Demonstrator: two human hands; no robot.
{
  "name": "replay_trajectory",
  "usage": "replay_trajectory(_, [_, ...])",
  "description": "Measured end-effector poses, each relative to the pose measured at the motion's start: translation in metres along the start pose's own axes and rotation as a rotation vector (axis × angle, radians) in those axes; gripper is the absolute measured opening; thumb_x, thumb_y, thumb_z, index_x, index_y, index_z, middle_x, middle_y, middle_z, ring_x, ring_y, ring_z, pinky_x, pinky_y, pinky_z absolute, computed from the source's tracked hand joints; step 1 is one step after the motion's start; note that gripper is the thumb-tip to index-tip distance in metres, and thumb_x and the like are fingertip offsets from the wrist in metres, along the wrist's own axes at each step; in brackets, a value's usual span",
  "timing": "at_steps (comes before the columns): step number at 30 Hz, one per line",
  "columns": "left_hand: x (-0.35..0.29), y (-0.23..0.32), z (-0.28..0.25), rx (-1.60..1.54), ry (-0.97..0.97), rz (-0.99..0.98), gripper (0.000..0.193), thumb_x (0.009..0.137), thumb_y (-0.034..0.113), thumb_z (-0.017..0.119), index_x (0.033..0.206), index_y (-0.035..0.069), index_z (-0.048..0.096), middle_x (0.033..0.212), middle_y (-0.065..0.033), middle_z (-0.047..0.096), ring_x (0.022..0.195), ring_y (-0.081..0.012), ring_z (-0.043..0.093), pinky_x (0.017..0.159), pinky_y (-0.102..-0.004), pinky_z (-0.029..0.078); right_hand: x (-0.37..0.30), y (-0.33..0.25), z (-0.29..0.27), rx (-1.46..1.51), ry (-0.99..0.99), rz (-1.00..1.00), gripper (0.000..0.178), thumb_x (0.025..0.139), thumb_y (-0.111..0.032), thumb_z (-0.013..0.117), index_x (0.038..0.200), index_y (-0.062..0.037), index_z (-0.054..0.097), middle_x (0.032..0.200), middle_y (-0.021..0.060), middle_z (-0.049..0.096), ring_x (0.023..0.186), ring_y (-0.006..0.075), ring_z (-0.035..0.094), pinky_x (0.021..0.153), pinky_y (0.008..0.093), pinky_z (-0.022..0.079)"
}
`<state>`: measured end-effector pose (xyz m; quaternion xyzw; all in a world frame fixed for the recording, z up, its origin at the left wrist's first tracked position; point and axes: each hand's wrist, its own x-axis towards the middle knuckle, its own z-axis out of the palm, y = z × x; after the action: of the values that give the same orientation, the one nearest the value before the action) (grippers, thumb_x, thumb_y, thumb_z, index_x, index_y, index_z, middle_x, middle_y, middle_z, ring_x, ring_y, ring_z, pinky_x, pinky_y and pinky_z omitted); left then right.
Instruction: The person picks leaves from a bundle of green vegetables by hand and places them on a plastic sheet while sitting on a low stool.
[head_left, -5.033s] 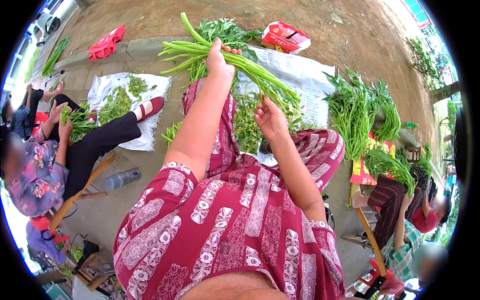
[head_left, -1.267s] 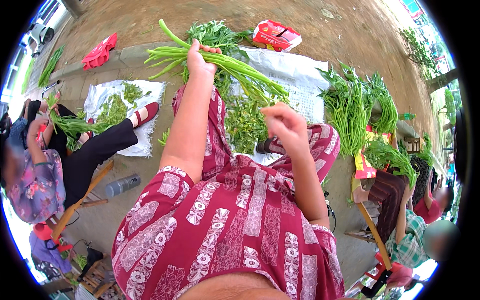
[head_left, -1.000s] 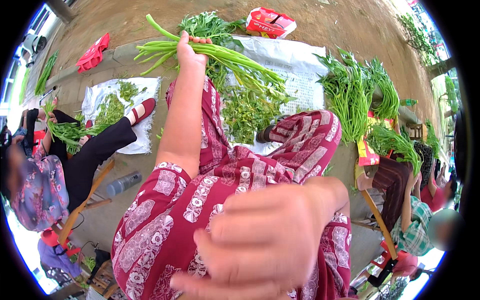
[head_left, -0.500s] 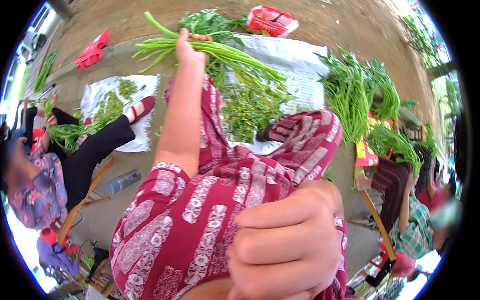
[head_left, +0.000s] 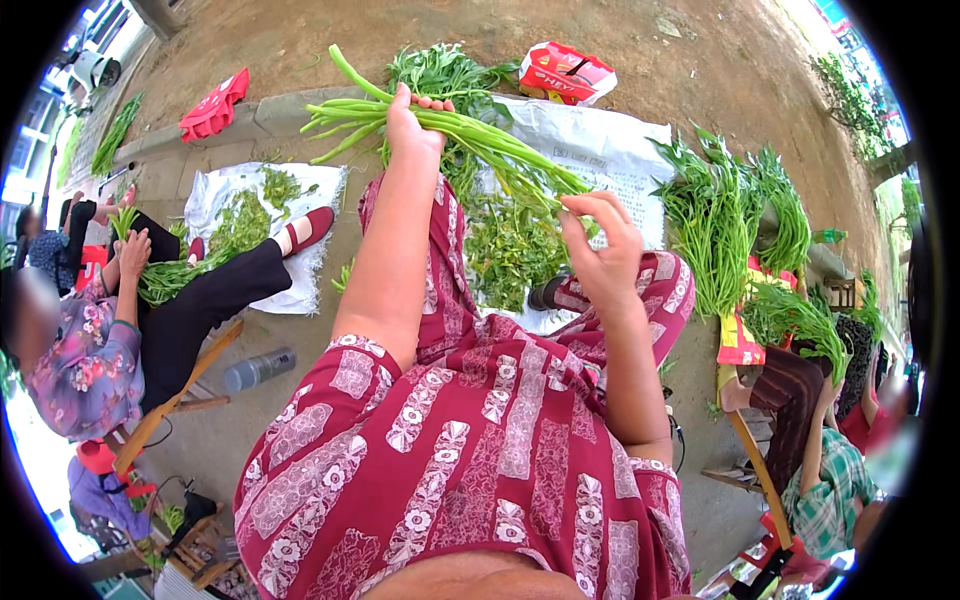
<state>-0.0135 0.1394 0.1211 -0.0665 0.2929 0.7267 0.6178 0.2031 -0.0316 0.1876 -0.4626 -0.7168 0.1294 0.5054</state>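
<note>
My left hand [head_left: 415,120] is wrapped round a bunch of long green vegetable stems [head_left: 490,140]. Their thick ends point to the far left, and the thinner tips slant down to the right. At those tips, the thumb and forefinger of my right hand [head_left: 608,240] meet in a pinch on a stem end, partly hidden by the fingers. Below the bunch, a heap of plucked leaves [head_left: 510,245] covers part of a white woven sack [head_left: 625,190] spread between my legs. More leafy stems [head_left: 440,72] lie just beyond my left hand.
Large leafy bunches [head_left: 715,230] lie to the right, near a red and yellow bag [head_left: 740,340]. A red packet [head_left: 567,72] lies beyond the sack. On the left are another leaf-strewn sack [head_left: 315,185], a bottle [head_left: 260,368] and a seated person handling stems. Others sit at right.
My right hand has moved from close in front of me, out to the bunch's tips, where its fingers pinch. My left hand keeps its hold on the stems. The whole view has shifted slightly.
</note>
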Motion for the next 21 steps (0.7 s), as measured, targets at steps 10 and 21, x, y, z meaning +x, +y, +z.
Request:
replay_trajectory(10, [-0.002,-0.008,-0.002,0.049,-0.023,-0.028,0.028,0.087,0.028,0.054,0.069,0.011,0.040,0.054,-0.0036,0.043,0.050,-0.0187,0.043,0.061,-0.0420,0.045,-0.015,0.046,0.038,-0.257,-0.131,0.177,0.011,0.074,-0.012,0.061,0.083,-0.0055,0.063,0.076,0.0093,0.057,0.073,0.0282,0.056,0.065,0.0374,0.045])
replay_trajectory(21, [-0.007,-0.015,0.001,0.182,-0.027,-0.038,0.028,0.083,0.028,0.059,0.069,0.010,0.043,0.056,-0.0041,0.046,0.051,-0.0214,0.047,0.057,-0.0424,0.046,-0.019,0.055,0.049,-0.159,-0.251,0.439,0.010,0.071,-0.018,0.064,0.075,-0.0083,0.065,0.072,0.0059,0.057,0.068,0.0225,0.057,0.061,0.0333,0.044])
